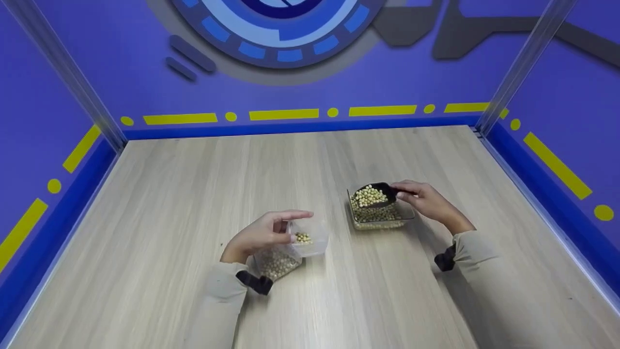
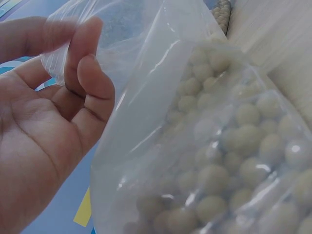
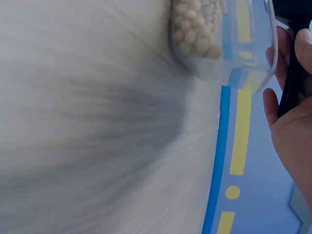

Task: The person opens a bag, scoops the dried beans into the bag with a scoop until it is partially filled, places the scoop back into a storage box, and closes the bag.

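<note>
My left hand [image 1: 266, 232] pinches the top of a clear plastic bag [image 2: 141, 131] between thumb and fingers, holding its mouth spread. Round, pale yellow soybeans [image 2: 212, 180] fill the lower part of the bag, and a few show through the mouth in the head view. Over to the right, my right hand [image 1: 426, 198] grips the black handle of a scoop [image 1: 386, 190] heaped with soybeans. That scoop sits over a clear rectangular box [image 3: 246, 68], which holds more soybeans on the table. In the right wrist view most of the scoop is out of frame.
The wood-grain table [image 1: 193, 194] lies under everything. Blue printed walls [image 1: 290, 97] with yellow dashes close in its back and sides. Each sleeve carries a black wrist strap [image 1: 254, 282]. A gap of table separates bag and box.
</note>
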Demonstrator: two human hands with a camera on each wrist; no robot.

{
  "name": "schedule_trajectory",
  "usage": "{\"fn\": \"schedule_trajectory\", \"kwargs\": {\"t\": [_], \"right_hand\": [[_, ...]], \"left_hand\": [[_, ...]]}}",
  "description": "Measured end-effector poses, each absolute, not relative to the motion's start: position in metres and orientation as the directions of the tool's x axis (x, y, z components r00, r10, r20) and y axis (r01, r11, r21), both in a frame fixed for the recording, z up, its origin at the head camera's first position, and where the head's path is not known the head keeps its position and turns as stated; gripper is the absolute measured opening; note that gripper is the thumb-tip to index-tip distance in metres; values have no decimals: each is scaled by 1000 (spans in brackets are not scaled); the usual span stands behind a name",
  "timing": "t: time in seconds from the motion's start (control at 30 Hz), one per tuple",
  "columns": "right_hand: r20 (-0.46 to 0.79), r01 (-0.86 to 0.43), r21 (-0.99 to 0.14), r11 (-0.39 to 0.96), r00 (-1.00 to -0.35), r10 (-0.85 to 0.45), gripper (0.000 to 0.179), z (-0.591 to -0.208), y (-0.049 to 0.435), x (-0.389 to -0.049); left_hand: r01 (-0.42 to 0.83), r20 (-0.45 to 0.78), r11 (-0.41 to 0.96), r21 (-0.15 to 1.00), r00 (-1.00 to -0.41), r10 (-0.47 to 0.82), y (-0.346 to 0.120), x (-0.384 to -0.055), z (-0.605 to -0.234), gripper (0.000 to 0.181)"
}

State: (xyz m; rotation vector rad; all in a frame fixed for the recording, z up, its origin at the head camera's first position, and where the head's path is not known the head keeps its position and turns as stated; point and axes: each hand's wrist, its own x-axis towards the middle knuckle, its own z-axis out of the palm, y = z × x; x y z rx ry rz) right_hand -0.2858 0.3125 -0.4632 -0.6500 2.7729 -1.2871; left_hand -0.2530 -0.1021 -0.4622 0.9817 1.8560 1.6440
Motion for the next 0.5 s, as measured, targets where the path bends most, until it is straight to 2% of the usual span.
{"fn": "schedule_trajectory", "kwargs": {"t": [0.5], "right_hand": [[189,-410,-758,508,-882,-431,34,-459,289,-280]], "left_hand": [[211,112,33,977,-636,764,-102,-253,-464,54]]}}
